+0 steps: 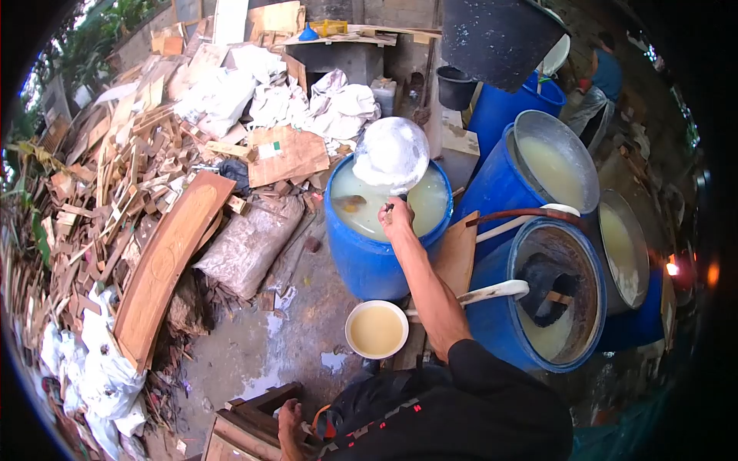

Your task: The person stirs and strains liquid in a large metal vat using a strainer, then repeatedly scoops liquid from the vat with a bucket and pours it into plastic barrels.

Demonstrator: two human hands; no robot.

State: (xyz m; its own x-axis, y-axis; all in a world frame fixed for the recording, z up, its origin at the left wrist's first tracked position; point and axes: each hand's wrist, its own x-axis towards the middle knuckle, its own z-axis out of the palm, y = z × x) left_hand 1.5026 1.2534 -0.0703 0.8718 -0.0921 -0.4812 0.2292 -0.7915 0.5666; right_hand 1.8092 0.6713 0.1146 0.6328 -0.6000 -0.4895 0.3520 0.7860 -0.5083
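Observation:
My right hand [397, 217] is closed round the short handle of a round metal dipper [392, 150], its bowl whitish and wet-looking. The dipper is over the far side of a blue barrel [361, 269] filled with cloudy pale liquid [423, 207]. A brownish patch shows in the liquid left of my hand. Down at the lower left, my left hand [290, 421] is beside a wooden piece of furniture [246, 430]; its fingers are partly hidden, so their grip is unclear. A white bowl [377, 329] of beige liquid stands below the barrel, with a pale handle behind my forearm.
More blue barrels [484, 300] with cloudy liquid and basins stand at right. A black bucket [500, 38] is at the top. Scrap wood [115, 192], white sacks [338, 107] and a curved wooden panel [173, 269] cover the left. Another person [603, 84] is at upper right.

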